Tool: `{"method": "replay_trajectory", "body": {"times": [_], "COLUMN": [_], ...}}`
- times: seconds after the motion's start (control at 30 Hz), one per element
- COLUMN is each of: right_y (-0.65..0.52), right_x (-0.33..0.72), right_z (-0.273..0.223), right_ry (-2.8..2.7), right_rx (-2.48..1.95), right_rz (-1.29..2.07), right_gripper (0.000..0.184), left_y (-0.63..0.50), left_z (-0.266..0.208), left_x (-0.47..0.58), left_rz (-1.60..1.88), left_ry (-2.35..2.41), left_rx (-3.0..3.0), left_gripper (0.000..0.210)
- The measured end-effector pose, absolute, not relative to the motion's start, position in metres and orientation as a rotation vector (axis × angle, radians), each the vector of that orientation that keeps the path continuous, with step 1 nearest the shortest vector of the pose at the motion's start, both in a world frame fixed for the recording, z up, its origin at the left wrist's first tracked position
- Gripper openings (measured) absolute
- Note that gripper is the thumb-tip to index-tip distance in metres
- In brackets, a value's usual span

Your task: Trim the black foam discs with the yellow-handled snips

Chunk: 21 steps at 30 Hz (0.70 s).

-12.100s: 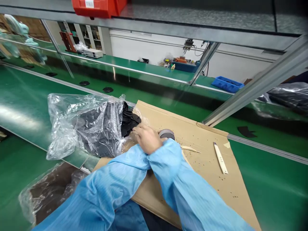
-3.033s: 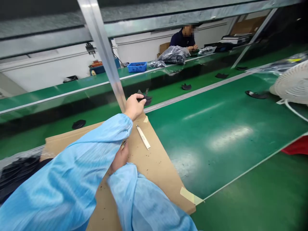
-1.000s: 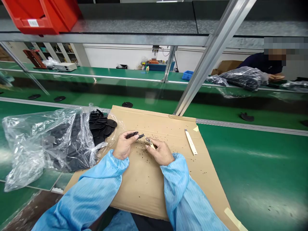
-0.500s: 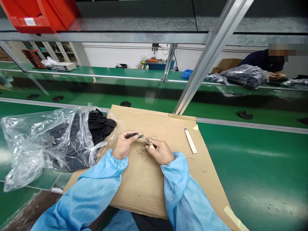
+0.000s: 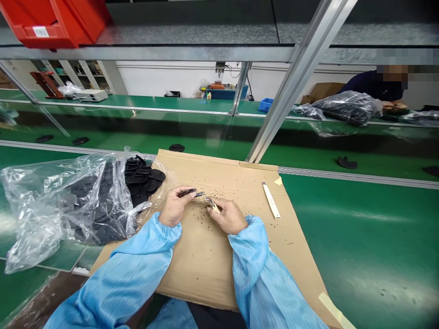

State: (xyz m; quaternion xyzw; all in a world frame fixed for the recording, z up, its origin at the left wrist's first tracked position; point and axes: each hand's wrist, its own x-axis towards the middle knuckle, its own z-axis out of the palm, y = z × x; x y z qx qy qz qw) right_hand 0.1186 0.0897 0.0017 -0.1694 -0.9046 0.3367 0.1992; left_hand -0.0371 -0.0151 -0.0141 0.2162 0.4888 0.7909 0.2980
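Note:
My left hand [image 5: 173, 206] is closed on a thin black plastic part [image 5: 188, 192], seen edge-on, with a narrow piece jutting to the right. My right hand [image 5: 230, 215] is closed around small nippers [image 5: 213, 204] with metal jaws and cream handles. Their tips point up and left, at the jutting end of the black part; whether they touch it is too small to tell. Both hands are held over a sheet of cardboard [image 5: 192, 269] scattered with dark specks. Left of my hands, round black parts [image 5: 146, 180] spill from a clear plastic bag [image 5: 68, 205].
A white-handled knife [image 5: 271, 201] lies on the cardboard's right side. A metal post [image 5: 291, 91] rises behind it. Several black discs [image 5: 177, 147] rest on the green surface beyond. A red bin [image 5: 58, 23] sits overhead at left. Another person [image 5: 373, 87] works at the far bench.
The nippers' jaws have turned slightly and look closer together. Both hands stay nearly in place with the same things held; the view has shifted a little.

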Motion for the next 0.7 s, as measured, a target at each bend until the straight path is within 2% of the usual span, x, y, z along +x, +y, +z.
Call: {"method": "replay_trajectory", "body": {"times": [0.2, 0.7], "right_y": [0.0898, 0.0899], "right_x": [0.1175, 0.1162], "right_z": [-0.0018, -0.0059], "right_ry": [-2.511, -2.468], "right_rx": [-0.496, -0.48], "right_rz": [0.917, 0.9], "right_gripper": [0.035, 0.036], "left_y": [-0.0151, -0.0154], "left_z": [-0.0137, -0.0057], "left_x": [-0.0375, -0.035], "left_rz": [2.09, 2.09], "left_ry": [1.292, 1.16], "left_rx": [0.579, 0.414], "left_gripper": [0.029, 0.038]}}
